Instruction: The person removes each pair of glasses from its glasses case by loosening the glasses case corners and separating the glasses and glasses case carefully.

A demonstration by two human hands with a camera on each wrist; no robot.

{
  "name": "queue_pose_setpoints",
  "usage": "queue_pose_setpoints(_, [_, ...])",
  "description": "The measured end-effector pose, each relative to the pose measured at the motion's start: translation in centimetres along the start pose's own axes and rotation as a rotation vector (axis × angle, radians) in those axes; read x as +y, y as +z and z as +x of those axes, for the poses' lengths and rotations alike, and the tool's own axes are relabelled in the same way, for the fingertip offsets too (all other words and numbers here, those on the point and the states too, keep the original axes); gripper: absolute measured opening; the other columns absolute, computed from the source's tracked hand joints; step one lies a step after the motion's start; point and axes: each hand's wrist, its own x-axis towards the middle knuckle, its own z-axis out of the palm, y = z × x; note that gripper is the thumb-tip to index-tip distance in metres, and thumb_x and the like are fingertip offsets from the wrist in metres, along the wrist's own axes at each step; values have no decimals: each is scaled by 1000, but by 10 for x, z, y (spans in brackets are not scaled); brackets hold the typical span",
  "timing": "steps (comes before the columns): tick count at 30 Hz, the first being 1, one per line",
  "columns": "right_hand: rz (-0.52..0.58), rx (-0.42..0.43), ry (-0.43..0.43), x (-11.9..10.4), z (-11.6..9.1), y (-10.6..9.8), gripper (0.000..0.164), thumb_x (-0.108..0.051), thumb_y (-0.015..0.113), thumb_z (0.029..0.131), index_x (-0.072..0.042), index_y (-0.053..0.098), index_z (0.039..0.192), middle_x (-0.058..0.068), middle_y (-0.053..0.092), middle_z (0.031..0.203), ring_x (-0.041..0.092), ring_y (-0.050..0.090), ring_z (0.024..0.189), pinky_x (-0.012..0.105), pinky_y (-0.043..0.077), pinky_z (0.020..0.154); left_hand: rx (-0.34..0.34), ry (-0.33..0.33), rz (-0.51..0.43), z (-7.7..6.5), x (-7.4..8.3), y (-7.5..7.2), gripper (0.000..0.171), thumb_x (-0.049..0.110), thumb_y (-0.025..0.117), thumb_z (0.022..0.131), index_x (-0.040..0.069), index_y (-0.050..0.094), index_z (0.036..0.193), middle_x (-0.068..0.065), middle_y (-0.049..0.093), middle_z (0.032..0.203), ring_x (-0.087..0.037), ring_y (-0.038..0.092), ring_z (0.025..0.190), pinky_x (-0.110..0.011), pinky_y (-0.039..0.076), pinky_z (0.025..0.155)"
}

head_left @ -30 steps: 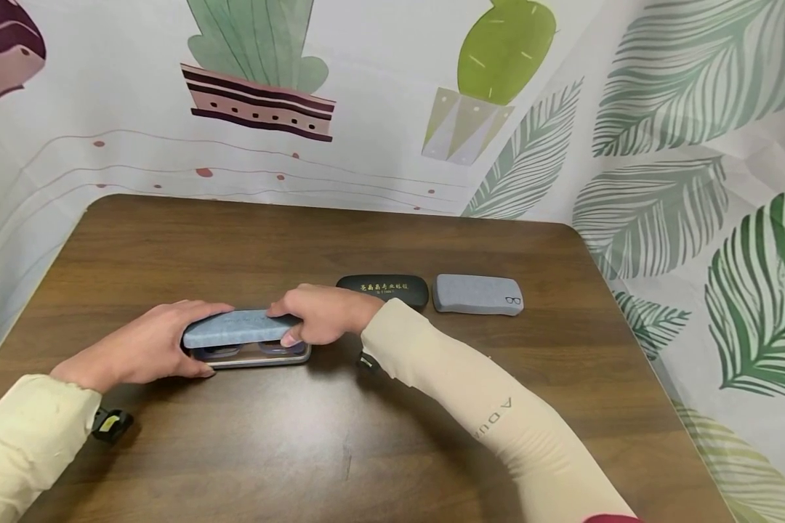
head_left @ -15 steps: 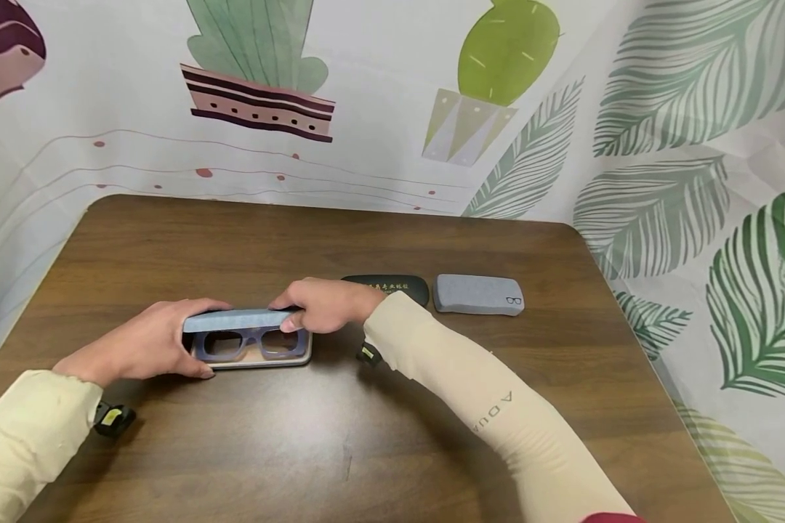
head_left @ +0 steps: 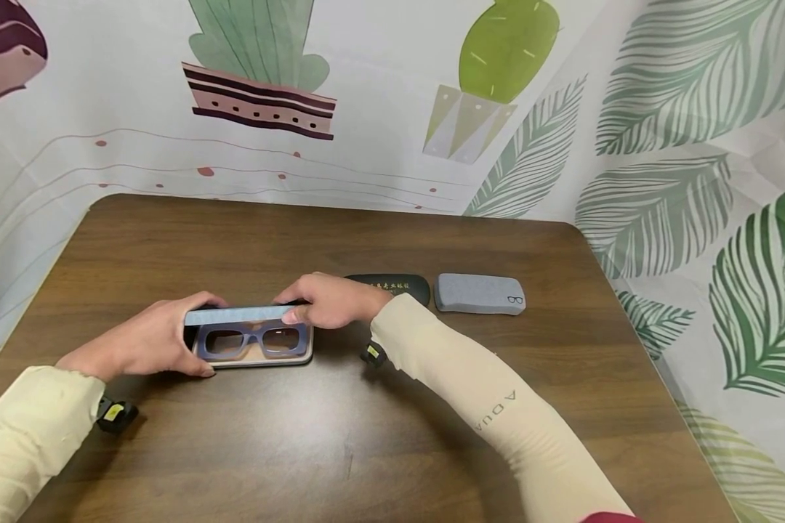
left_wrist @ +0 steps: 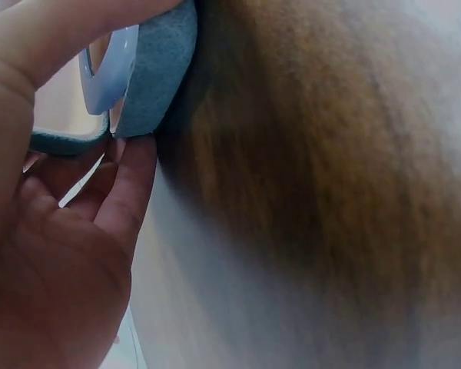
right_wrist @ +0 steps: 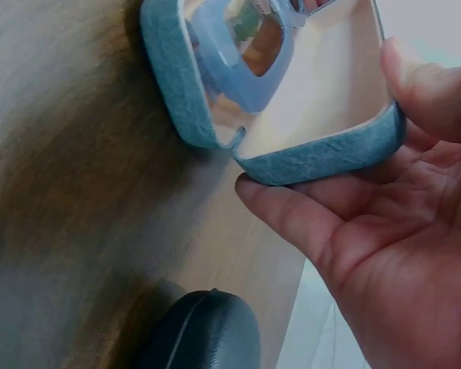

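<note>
A light blue glasses case [head_left: 238,314] lies at the left of the table with its lid raised. Inside its pale lining rests a pair of blue-framed sunglasses [head_left: 254,338]. My left hand [head_left: 145,338] grips the case's left end, its thumb low at the front corner and its fingers behind. In the left wrist view, fingers touch the back of the case [left_wrist: 160,69] near the hinge. At the lid's right end, my right hand [head_left: 335,299] pinches the edge between thumb and fingers. The right wrist view shows the lid [right_wrist: 323,157] standing well apart from the base.
Behind my right wrist lies a black glasses case [head_left: 402,285] with gold lettering, partly hidden by the hand. A grey glasses case [head_left: 477,293] with a small spectacles print is to its right. The wooden table [head_left: 288,450] ends at a patterned cloth backdrop [head_left: 379,109].
The lid has swung up and back from nearly closed, baring the sunglasses. My right hand has risen and moved slightly away with it; my left hand has stayed at the case's left end.
</note>
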Motion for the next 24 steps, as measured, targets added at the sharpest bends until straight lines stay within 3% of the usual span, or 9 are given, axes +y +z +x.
queue_pose_setpoints(6, [-45, 32, 32, -5, -5, 6, 44, -17, 55, 108, -2, 54, 149, 9, 66, 144, 16, 58, 138, 26, 42, 117, -2, -14, -9, 0, 1, 1, 92, 45, 101, 56, 17, 58, 132, -2, 72, 107, -16, 60, 87, -26, 47, 73])
queue_pose_setpoints(13, [-80, 74, 18, -3, -8, 11, 48, -20, 56, 108, -4, 51, 152, 7, 61, 150, 15, 56, 141, 26, 40, 119, -21, -32, -19, 0, 2, -1, 92, 46, 101, 58, 16, 57, 133, -4, 72, 108, -17, 60, 88, -26, 47, 74])
queue_pose_setpoints(20, [-179, 86, -10, -6, -13, 14, 56, -27, 54, 109, -10, 40, 160, 3, 36, 170, 12, 32, 158, 24, 25, 127, -24, -37, -14, 1, 2, -2, 93, 46, 100, 59, 15, 56, 134, -6, 72, 109, -17, 60, 89, -27, 47, 74])
queue_pose_setpoints(24, [-256, 85, -34, -8, -17, 19, 63, -33, 57, 107, -15, 34, 163, -1, 28, 173, 10, 23, 161, 26, 24, 128, -21, -34, -7, 1, 1, -2, 93, 46, 100, 58, 15, 56, 134, -6, 72, 109, -17, 61, 89, -27, 48, 74])
